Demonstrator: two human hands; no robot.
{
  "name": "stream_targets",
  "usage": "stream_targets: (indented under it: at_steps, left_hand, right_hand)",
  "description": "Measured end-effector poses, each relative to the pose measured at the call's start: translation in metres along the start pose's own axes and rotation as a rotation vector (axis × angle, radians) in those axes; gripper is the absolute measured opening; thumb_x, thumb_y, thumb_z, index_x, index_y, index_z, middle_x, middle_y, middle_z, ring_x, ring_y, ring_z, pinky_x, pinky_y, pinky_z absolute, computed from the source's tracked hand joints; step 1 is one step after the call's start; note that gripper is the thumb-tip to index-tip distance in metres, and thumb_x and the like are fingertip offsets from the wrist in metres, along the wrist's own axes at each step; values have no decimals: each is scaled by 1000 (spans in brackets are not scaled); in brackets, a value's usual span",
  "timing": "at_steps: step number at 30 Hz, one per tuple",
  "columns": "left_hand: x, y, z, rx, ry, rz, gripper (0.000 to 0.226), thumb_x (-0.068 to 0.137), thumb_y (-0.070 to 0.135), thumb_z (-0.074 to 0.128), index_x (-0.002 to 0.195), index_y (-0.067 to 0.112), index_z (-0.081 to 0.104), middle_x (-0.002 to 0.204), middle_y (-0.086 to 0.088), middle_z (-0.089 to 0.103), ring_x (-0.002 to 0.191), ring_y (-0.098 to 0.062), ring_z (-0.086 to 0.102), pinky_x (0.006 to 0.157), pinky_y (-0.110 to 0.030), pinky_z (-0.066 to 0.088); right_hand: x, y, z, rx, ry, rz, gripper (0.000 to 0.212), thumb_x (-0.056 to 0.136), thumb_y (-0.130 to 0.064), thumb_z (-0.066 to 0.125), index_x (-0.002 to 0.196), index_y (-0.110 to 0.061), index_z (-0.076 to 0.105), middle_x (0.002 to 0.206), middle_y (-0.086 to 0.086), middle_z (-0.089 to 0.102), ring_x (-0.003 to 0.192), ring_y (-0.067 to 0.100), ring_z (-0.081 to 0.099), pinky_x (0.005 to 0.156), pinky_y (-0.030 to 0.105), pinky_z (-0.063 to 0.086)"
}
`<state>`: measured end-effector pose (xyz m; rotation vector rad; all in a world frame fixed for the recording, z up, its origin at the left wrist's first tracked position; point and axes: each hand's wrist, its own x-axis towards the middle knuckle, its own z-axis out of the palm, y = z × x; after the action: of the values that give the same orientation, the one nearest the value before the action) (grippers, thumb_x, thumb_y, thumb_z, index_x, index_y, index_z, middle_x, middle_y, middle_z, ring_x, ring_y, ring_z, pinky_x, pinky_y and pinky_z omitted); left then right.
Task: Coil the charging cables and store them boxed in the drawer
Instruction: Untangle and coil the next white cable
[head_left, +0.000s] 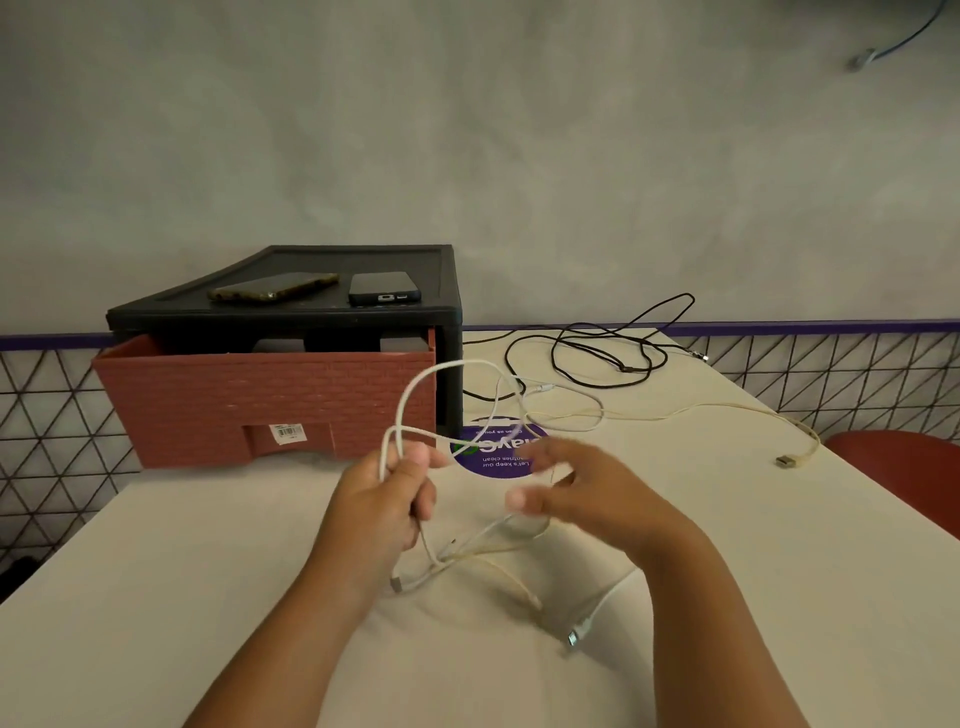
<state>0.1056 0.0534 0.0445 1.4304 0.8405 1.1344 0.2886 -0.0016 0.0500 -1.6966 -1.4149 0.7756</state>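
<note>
My left hand (384, 499) is curled tight round a white cable (410, 395). The cable makes loops that stick up above my fist. Its ends hang down onto the table (156, 597) just below. My right hand (587, 488) is beside it, fingers loose and apart. It is blurry, so I cannot tell if it touches the cable. A cream cable (727, 410) and a black cable (613, 358) lie loose further back on the table. The red drawer (260, 405) is pulled open behind my left hand. Two phones (275, 287) lie on top of its black case (447, 322).
</note>
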Motion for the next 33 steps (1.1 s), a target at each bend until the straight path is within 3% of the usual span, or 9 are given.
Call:
stream_targets:
  at_steps: [2, 5, 14, 19, 21, 23, 27, 30, 33]
  left_hand:
    - [1, 0, -3, -17, 48, -2, 28, 98, 21, 41, 80, 11, 60, 45, 5, 44, 35, -5, 26, 36, -16, 22]
    - [1, -1, -2, -39, 48, -28, 30, 99, 23, 39, 82, 10, 60, 45, 7, 44, 33, -4, 26, 34, -14, 22]
    - [3, -2, -2, -47, 12, -16, 30, 100, 23, 37, 83, 10, 59, 45, 5, 45, 32, -4, 28, 34, -15, 25]
    - [2, -4, -6, -41, -68, 9, 31, 98, 25, 38, 83, 10, 60, 44, 4, 37, 33, -4, 27, 35, -15, 26]
    - [0, -1, -5, -113, -163, -10, 31, 90, 31, 41, 81, 7, 59, 42, 2, 30, 32, -5, 22, 34, -15, 23]
    - [-4, 3, -4, -193, -253, -46, 34, 82, 35, 42, 77, 6, 60, 41, 2, 26, 31, -4, 18, 34, -13, 20]
    - [-8, 9, -14, -497, -414, -80, 37, 79, 43, 49, 67, 15, 69, 36, 6, 28, 29, -4, 21, 35, -12, 23]
    - [3, 12, -27, -933, -728, -90, 40, 99, 36, 40, 110, 2, 58, 57, -4, 39, 47, -15, 34, 50, -26, 32]
    - [1, 16, -44, -1006, -612, -115, 53, 104, 35, 15, 123, -4, 44, 71, -10, 36, 55, -20, 30, 61, -31, 27]
  right_hand:
    - [-1, -3, 9, -210, -231, 10, 28, 65, -42, 80, 86, -26, 70, 80, -11, 62, 69, 1, 53, 69, 18, 41]
    - [5, -1, 24, -302, -279, -7, 10, 80, -23, 69, 83, -13, 72, 75, -2, 64, 69, 7, 52, 68, 21, 42]
    - [-3, -14, 24, -76, -603, -19, 21, 82, -6, 57, 80, -24, 67, 73, -7, 65, 61, 9, 51, 57, 16, 37]
    - [3, -11, 23, 164, -261, -63, 19, 87, -5, 60, 75, -19, 66, 61, -2, 60, 51, 10, 44, 51, 17, 38]
    - [8, -8, 23, 219, -46, -102, 22, 87, -3, 59, 76, -20, 68, 65, 0, 59, 56, 12, 45, 55, 17, 39]
    - [11, -6, 25, 35, 72, -118, 27, 85, -3, 57, 82, -27, 70, 78, 0, 63, 66, 16, 52, 61, 18, 41]
    - [14, -5, 38, -302, 53, -114, 42, 81, -4, 52, 115, -25, 64, 135, -7, 50, 121, 10, 47, 87, 12, 30]
    - [17, 0, 41, -361, -17, -46, 48, 84, -9, 53, 129, -25, 54, 146, -4, 37, 129, 15, 40, 99, 18, 30]
    - [20, 9, 43, -414, -128, 61, 54, 85, -15, 57, 137, -26, 46, 147, -3, 34, 131, 17, 38, 103, 24, 31]
